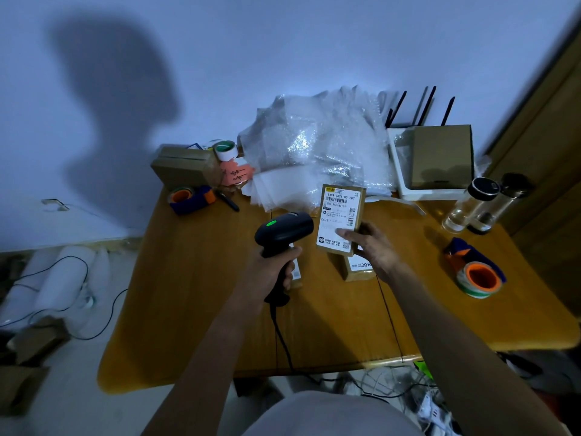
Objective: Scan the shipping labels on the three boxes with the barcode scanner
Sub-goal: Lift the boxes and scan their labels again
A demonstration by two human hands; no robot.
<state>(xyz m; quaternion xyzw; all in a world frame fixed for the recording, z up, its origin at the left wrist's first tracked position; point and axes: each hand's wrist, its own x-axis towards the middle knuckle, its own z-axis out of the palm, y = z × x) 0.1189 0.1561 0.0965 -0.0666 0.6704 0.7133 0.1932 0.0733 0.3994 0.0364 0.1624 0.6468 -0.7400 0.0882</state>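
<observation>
Brown cardboard shows at the edges of the small box (341, 219) that the right hand (374, 248) holds up above the wooden table (195, 294), thumb pressed on the lower part of its white shipping label (338, 220) and fingers wrapped behind. The box stands nearly upright with its long axis running top to bottom, leaning slightly right, and the label faces the camera, barcode near the top. The left hand (273, 272) is closed around the grip of the black barcode scanner (283, 234), whose head points right and a little up toward the label, just beside the box's left edge (a green light glows on top of the head). Its handle slopes down to a dark cable (281, 338) that runs off the near table edge. Two more labelled boxes lie flat on the table: one (358, 269) partly hidden beneath the held box and right hand, another (295, 272) mostly hidden behind the left hand. Farther back sit a heap of bubble wrap (317, 146), a tape dispenser (191, 198) on the left and another (476, 272) on the right.
</observation>
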